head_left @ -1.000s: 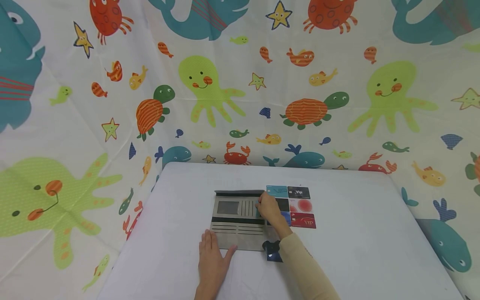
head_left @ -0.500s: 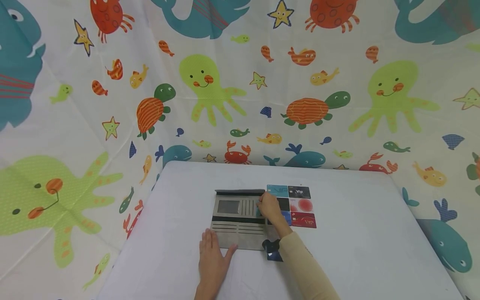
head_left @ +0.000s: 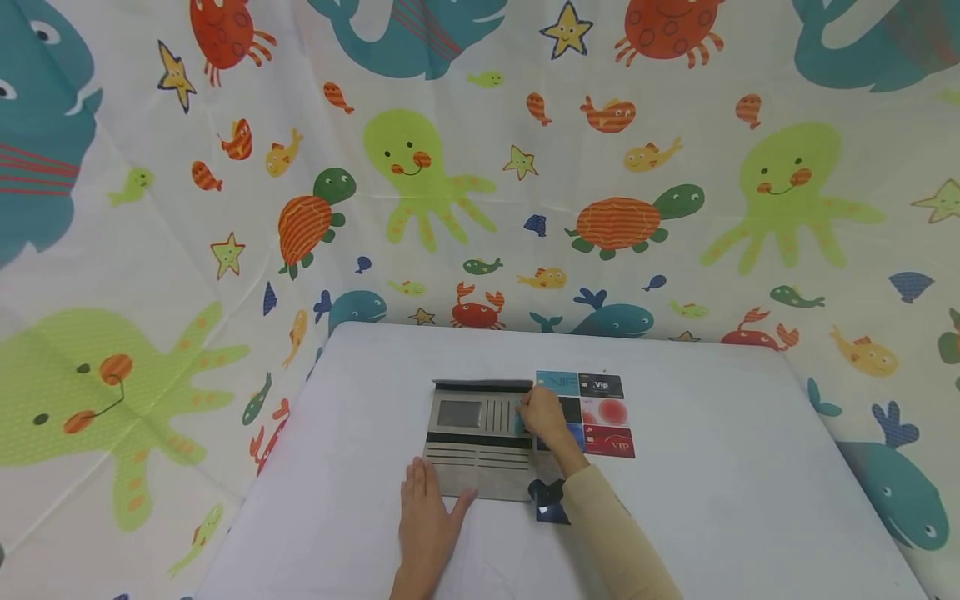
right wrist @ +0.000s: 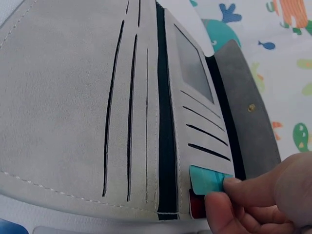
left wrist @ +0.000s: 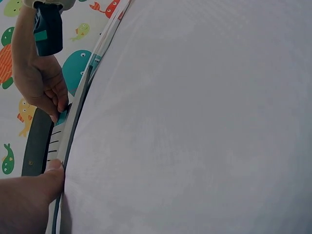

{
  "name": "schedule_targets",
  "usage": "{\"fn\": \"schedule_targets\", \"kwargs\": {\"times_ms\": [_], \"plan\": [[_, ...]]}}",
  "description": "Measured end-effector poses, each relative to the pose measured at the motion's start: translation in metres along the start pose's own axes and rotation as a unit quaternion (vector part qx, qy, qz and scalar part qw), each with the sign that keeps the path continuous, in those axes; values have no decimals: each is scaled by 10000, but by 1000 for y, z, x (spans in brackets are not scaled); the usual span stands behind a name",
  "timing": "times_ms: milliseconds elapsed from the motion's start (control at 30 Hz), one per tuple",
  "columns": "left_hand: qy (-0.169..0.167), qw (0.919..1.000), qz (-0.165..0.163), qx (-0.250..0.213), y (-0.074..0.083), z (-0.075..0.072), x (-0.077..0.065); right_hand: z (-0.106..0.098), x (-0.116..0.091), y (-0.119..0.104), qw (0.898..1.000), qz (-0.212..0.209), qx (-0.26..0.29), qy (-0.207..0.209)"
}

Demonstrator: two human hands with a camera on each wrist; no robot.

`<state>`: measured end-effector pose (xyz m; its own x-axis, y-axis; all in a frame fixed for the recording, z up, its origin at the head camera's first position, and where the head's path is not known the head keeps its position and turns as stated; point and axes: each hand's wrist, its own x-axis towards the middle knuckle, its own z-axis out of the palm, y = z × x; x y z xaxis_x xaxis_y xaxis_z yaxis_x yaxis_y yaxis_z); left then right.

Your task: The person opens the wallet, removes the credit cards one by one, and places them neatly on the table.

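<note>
A grey wallet (head_left: pixel 480 479) lies unfolded on the white table, with card slots, a clear window (right wrist: pixel 192 61) and a snap flap (right wrist: pixel 243 105) showing. My right hand (head_left: pixel 546 410) is at its right side and pinches a teal card (right wrist: pixel 207 179) between thumb and fingers. That card stands partly out of the slot row. Beside it a dark red card (right wrist: pixel 196 205) shows at the wallet's edge, partly hidden by the fingers. My left hand (head_left: pixel 429 521) rests with straight fingers at the wallet's lower left corner, its thumb along the near edge.
To the wallet's right, several cards lie in rows, among them a black Vip card (head_left: pixel 602 385), a white card with a red circle (head_left: pixel 606 412) and a red VIP card (head_left: pixel 609 442). A dark blue card (head_left: pixel 551 513) lies under the right wrist. A sea-animal curtain (head_left: pixel 480 200) hangs behind.
The head view has shifted slightly. Both hands keep their places at the wallet, and the right one still pinches the teal card.
</note>
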<state>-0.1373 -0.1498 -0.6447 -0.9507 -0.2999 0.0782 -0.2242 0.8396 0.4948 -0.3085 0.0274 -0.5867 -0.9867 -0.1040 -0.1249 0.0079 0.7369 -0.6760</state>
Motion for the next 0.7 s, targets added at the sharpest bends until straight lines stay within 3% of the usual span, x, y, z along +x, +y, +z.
{"fn": "schedule_targets", "kwargs": {"times_ms": [433, 700], "plan": [[-15, 10000, 41, -32, -1, 0, 0, -16, -4, 6, 9997, 208, 41, 85], [-34, 9999, 35, -89, -1, 1, 0, -16, -5, 9, 9979, 364, 506, -155]]}}
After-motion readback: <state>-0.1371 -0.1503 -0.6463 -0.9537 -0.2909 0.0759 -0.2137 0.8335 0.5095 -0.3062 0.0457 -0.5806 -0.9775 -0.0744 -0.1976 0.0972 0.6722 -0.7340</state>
